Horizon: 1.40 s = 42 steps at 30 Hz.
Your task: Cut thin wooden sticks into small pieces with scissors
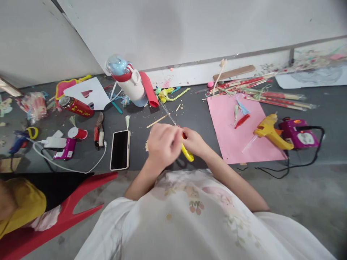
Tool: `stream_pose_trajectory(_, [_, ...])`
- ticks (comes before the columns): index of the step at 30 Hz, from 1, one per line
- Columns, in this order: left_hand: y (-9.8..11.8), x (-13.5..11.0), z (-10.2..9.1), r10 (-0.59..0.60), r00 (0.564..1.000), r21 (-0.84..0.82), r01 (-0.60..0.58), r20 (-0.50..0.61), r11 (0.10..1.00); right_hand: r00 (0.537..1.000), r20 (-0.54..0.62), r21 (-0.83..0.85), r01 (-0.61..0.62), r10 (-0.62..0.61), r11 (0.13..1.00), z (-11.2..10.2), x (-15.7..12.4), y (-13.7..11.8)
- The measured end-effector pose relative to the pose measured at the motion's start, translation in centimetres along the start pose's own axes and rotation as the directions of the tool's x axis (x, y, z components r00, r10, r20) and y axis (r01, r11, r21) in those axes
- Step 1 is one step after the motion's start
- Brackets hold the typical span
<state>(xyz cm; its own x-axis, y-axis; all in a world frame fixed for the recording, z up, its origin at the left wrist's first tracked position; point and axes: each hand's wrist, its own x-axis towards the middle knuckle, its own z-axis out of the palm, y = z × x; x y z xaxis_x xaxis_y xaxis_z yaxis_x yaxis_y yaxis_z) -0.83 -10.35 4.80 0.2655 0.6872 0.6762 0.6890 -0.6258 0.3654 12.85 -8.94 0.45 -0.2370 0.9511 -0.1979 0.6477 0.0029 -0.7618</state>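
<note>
My right hand [193,141] is closed around a pair of scissors [187,154] with yellow and red handles, held over the front of the grey table. The thin blades point away from me toward the back left. Right beside it, partly over the scissors, is my left hand [164,143], blurred, its fingers curled closed. Whatever may be inside that fist is hidden. A thin wooden stick [157,121] lies just beyond my left hand, with small pale crumbs around. Yellow craft pieces [165,94] rest near the blade tips.
To the left are a phone [120,150], pliers [99,130], a thread spool [77,133] and a red can [77,106]. A water bottle [132,85] stands at the back. Rightward, a yellow glue gun [267,130] lies on pink paper [221,122]. Another person's yellow sleeve [27,204] shows lower left.
</note>
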Motion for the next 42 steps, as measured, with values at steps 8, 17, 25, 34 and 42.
stream_pose_trajectory(8, [-4.8,-2.0,-0.5,-0.16,0.985,0.244,0.139,0.071,0.96,0.991,-0.095,-0.068,0.085,-0.091,0.994,-1.2,-1.9,-0.4])
stream_pose_trajectory(17, [-4.7,-2.9,-0.9,-0.214,0.959,0.064,0.206,0.185,0.976,0.979,-0.07,-0.158,0.179,-0.191,0.971,-1.6,-3.0,0.0])
stream_pose_trajectory(25, [-4.3,-2.5,-1.3,-0.232,0.929,-0.045,0.255,0.288,0.966,0.969,-0.074,-0.191,0.217,-0.234,0.957,-1.9,-3.4,-0.1])
stream_pose_trajectory(34, [-4.8,-2.6,-1.4,-0.143,0.921,-0.018,0.16,0.362,0.987,0.983,-0.028,-0.182,0.174,-0.182,0.968,-1.9,-3.4,-0.2])
stream_pose_trajectory(42, [-5.4,-2.6,-1.2,-0.119,0.915,0.075,0.098,0.386,0.992,0.998,0.004,-0.181,0.069,-0.069,0.981,-1.8,-3.0,-0.2])
